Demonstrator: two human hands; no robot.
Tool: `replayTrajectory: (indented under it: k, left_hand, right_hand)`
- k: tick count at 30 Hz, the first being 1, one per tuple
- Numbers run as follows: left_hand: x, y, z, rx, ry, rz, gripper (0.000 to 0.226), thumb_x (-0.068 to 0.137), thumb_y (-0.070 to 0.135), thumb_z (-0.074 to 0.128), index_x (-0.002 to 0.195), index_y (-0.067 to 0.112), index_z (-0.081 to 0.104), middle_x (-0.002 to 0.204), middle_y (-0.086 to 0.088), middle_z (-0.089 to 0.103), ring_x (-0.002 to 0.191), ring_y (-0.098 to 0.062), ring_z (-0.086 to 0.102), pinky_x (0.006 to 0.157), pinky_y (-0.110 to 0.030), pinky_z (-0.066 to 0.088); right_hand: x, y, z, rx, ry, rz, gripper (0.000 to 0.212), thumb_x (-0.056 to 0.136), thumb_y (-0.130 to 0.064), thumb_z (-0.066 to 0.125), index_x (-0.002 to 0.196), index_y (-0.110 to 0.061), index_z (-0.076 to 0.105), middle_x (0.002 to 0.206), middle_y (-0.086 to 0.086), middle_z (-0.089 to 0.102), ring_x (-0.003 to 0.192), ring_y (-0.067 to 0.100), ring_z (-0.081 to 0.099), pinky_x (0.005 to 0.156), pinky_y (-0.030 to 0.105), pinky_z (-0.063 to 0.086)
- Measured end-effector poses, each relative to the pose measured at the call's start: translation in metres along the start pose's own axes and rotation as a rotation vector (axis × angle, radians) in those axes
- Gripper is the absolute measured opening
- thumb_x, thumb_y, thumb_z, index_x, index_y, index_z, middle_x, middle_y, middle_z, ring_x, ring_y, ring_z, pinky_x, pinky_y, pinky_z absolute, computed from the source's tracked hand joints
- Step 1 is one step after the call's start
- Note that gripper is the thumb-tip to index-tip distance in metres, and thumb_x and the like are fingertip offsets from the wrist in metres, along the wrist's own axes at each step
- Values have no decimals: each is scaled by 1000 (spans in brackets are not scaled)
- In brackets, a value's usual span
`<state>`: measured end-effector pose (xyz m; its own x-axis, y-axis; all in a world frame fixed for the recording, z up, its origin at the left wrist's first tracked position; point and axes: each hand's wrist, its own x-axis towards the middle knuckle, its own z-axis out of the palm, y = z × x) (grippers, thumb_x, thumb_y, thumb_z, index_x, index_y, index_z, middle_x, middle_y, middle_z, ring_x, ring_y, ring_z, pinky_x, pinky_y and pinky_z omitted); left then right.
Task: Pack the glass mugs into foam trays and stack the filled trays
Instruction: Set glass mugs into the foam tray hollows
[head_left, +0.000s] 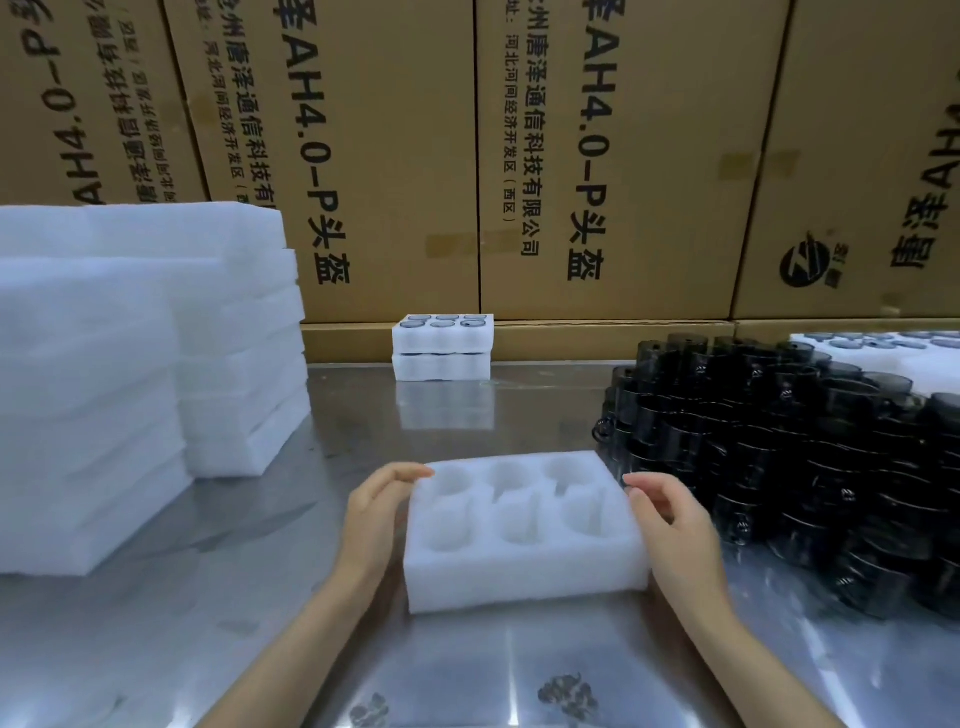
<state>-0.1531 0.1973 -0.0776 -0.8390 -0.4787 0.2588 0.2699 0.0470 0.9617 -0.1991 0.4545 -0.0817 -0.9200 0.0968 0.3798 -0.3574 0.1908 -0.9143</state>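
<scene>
I see an empty foam tray (524, 530) lying flat on the steel table (249, 545), low in the centre of the frame, its six pockets all bare. My left hand (371, 512) is at the tray's left edge, fingers curled over the far left corner, thumb hidden behind the foam, so I read it as gripping the tray. My right hand (675, 525) sits just beside the right edge; the fingers are bent and their tips seem to meet the upper right corner, but I cannot tell whether they really pinch it or only touch.

The mugs (779, 447) are massed at the right of the frame, dark glass piled several deep. Single mugs are hard to separate, and the heap runs off the right edge. Behind it, at the far right, a white tray with mugs (878, 345) shows only in part.

At the centre, against the cardboard boxes (597, 156), stand two filled trays (442, 347), one on the other; the lower one's mugs are hidden. At the left of the frame rise foam stacks (156, 338), cut off by the left edge, their layers blurring together.
</scene>
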Motion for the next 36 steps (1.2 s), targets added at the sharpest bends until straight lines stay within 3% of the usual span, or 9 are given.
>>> replayTrajectory:
  k: [2,5,9,15,19,27,31,33,36]
  left_hand:
    - [3,-3,13,-32,96,-9,28,85,-4,49,79,14,70,89,-6,68,86,-23,60,75,-35,47]
    - [2,-7,21,-159,194,-61,23,85,1,50,86,15,68,97,-10,66,95,-31,59,80,-41,45]
    - [8,-14,12,-144,169,-93,27,87,5,51,107,17,65,118,-4,63,114,-24,57,103,-47,42]
    - [18,-17,9,-27,13,-112,35,89,3,56,120,17,59,122,-1,61,115,-24,57,104,-47,42]
    - [21,-18,7,-21,-23,-112,34,88,-1,57,119,12,59,119,-6,63,113,-28,59,102,-47,43]
    - [21,-16,6,-32,-42,-105,33,88,0,57,119,11,59,118,-9,63,111,-28,60,99,-44,45]
    - [18,-14,7,59,-52,-26,30,90,6,57,119,13,59,120,0,60,114,-22,57,100,-39,44]
    - [15,-13,7,102,-75,20,30,90,10,58,119,16,59,121,3,60,116,-17,54,101,-36,43]
    - [9,-11,8,112,-114,29,38,82,27,63,119,19,59,122,6,60,119,-13,52,103,-32,40]
  right_hand:
    - [1,-4,1,-123,81,-141,23,89,-5,55,90,-25,65,91,-12,65,88,10,58,72,26,44]
    - [4,-7,-3,-287,192,-306,24,86,-2,57,92,-24,65,90,-15,61,86,12,49,70,26,40]
    - [20,-11,-15,-565,333,-411,22,82,-5,64,100,-18,66,100,-2,63,92,21,46,79,38,36]
    - [61,-21,-28,-1103,225,-357,34,90,-34,59,118,-15,61,115,4,61,109,30,45,86,43,30]
    - [73,-14,-34,-1332,123,-282,32,92,-46,52,109,-22,64,114,-1,60,113,25,40,90,40,24]
    - [66,-38,-34,-968,175,-365,8,88,-27,63,83,-21,64,96,-6,58,105,22,36,87,38,22]
    - [55,-67,-12,-655,82,-449,18,89,-35,54,78,-21,58,99,-9,52,107,20,35,82,22,17]
    - [51,-75,11,-438,-39,-362,26,93,-32,47,79,-13,58,104,0,53,109,20,37,84,15,20]
    - [46,-82,51,-85,-265,-50,32,96,-29,45,82,-5,60,97,7,59,95,25,52,80,29,40]
